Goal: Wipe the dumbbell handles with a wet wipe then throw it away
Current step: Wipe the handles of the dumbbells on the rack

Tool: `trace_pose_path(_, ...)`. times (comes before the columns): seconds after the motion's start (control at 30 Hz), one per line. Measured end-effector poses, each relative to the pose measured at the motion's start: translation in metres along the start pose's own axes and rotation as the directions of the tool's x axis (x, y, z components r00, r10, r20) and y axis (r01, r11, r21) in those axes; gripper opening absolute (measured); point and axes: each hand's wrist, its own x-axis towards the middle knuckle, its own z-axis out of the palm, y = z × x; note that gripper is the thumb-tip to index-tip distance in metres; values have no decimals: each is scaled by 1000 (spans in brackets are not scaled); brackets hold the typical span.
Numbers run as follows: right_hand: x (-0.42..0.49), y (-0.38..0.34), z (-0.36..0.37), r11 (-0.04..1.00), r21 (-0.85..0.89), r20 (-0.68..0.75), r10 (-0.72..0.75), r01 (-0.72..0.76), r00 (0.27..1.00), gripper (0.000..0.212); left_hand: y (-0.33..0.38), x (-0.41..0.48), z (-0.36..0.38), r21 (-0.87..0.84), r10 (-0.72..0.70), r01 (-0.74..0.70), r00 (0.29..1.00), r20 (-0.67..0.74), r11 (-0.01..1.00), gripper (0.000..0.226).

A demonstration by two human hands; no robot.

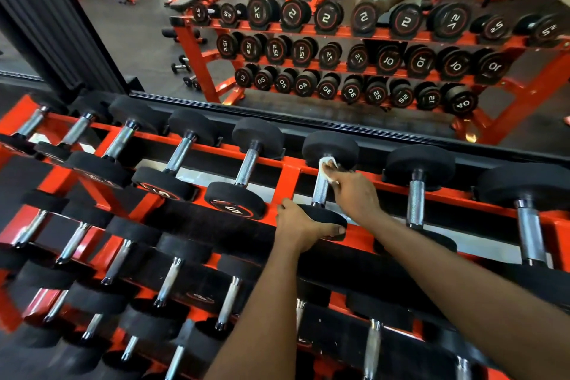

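Gripping a white wipe [326, 168], the right hand [354, 191] has its fingers curled round it and presses it against the far end of a metal handle [320, 194], just below the far black weight. The left hand [300, 225] clasps the near weight of the same dumbbell [324, 215], thumb along its front edge. This dumbbell lies on the top row of an orange rack [290, 177], between neighbouring dumbbells [246, 163], with a mirror [138, 40] behind.
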Motion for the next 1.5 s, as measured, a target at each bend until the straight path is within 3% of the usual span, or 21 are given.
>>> trace_pose_path(0.2, 9, -9, 15, 919, 224, 183, 287, -324, 940, 42, 2, 0, 1, 17, -5, 5, 1000, 0, 1000, 131)
trace_pose_path(0.37, -9, -28, 7, 827, 406, 225, 322, -389, 920, 40, 1, -1, 0, -9, -8, 8, 1000, 5, 1000, 134)
trace_pose_path(0.5, 3, -36, 4, 606, 601, 316, 419, -521, 851, 44, 2, -1, 0, -4, -3, 3, 1000, 8, 1000, 130)
trace_pose_path(0.7, -5, -36, 3, 618, 597, 326, 395, -511, 859, 38, 4, -5, -3, -19, -22, 23, 1000, 18, 1000, 147)
trace_pose_path(0.8, 4, -42, -1, 465, 687, 410, 387, -558, 826, 37, 4, -3, -1, -1, -12, 12, 1000, 5, 1000, 134)
trace_pose_path(0.87, 8, -42, -2, 424, 710, 443, 350, -561, 825, 39, 3, -3, 0, 12, -16, 16, 1000, 4, 1000, 131)
trace_pose_path(1.07, -7, -35, 5, 467, 702, 440, 309, -538, 843, 54, 2, -3, -3, 4, -30, 30, 999, 19, 1000, 140)
trace_pose_path(1.2, 7, -40, -5, 279, 793, 472, 282, -542, 836, 38, 1, -1, -1, 15, -13, 13, 1000, 13, 1000, 132)
trace_pose_path(1.27, 10, -41, -8, 239, 815, 460, 285, -527, 841, 26, 2, -2, -2, 11, -12, 12, 1000, 10, 1000, 131)
trace_pose_path(1.4, -4, -36, 0, 307, 800, 435, 294, -515, 851, 40, 1, -2, 0, 13, -2, 2, 1000, 0, 1000, 128)
trace_pose_path(1.5, 3, -33, 1, 269, 828, 416, 293, -492, 861, 37, 1, 0, 1, 10, 9, -9, 1000, -6, 1000, 125)
